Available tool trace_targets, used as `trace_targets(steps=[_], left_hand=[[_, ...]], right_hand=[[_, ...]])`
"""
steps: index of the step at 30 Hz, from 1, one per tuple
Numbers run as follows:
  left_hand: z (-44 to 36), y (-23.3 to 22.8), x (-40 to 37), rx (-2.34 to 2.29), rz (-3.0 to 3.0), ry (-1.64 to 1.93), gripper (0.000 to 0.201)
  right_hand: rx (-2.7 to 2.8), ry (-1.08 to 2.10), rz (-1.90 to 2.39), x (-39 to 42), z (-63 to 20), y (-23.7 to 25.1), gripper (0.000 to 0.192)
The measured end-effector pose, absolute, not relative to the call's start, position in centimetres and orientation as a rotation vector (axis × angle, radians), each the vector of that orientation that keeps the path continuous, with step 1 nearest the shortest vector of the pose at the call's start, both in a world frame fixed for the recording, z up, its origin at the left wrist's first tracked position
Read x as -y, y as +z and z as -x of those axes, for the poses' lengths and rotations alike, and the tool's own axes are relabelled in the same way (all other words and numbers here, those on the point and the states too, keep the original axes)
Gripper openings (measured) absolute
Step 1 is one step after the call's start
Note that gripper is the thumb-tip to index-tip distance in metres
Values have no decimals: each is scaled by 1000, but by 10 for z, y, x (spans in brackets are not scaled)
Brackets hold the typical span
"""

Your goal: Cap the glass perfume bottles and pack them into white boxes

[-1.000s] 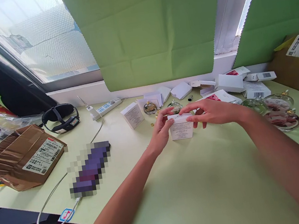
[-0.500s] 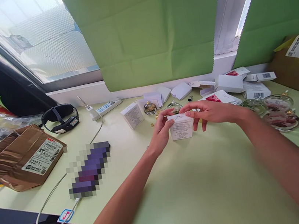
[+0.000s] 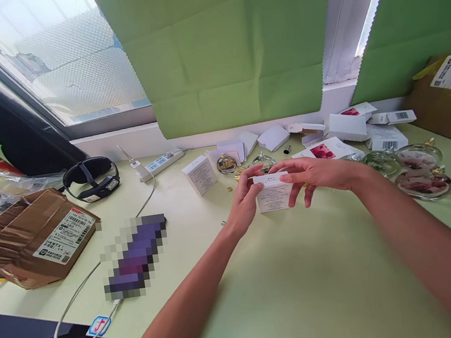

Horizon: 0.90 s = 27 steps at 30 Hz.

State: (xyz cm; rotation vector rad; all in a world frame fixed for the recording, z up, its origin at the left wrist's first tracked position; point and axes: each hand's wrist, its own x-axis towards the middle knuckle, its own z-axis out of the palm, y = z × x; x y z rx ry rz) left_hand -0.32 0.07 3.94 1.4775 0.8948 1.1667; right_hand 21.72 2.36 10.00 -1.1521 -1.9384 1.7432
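A small white printed box (image 3: 273,197) stands upright on the table between my hands. My left hand (image 3: 245,197) grips its left side, thumb on the near face and fingers behind. From the right, my right hand (image 3: 309,175) holds the box's upper right corner, thumb in front, the other fingers curled behind and beside it. Just beyond the box lies a round glass bottle (image 3: 264,159), partly covered by my fingers. Another round bottle with gold contents (image 3: 226,163) is farther left, near a second upright white box (image 3: 200,175).
White cartons (image 3: 345,126) lie along the back right, with several round glass bottles (image 3: 424,183) below them. At left are a brown paper package (image 3: 29,236), a black headset (image 3: 91,179), a power strip (image 3: 161,164) and a blurred-out phone (image 3: 137,257) on a cable.
My right hand has shifted slightly, its thumb lower on the box's corner and its fingers farther down the right side. The box's top shows a little more clearly.
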Motion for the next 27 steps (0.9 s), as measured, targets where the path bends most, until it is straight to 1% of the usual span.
trace_targets(steps=[6,13,19,24,27], left_hand=[[3,40,-2,-963,-1441,1182,33],[1,39,-1,-979,-1442,1197,30],[-1,37,-2,-978,-1445,1197,31],[-1,37,-1,-1013,-1412,1195,34],[0,38,-1,-1022,-1417,1189,35]], right_hand=[[1914,1705,1244,-21,-209,99,69],[1888,1770,1243,-18,-206,100,67],[1865,1766,1280,-21,-207,97,76],[1901,1587,1298,-23,-210,94,68],[1899,1540,1304,-22,-211,95,66]])
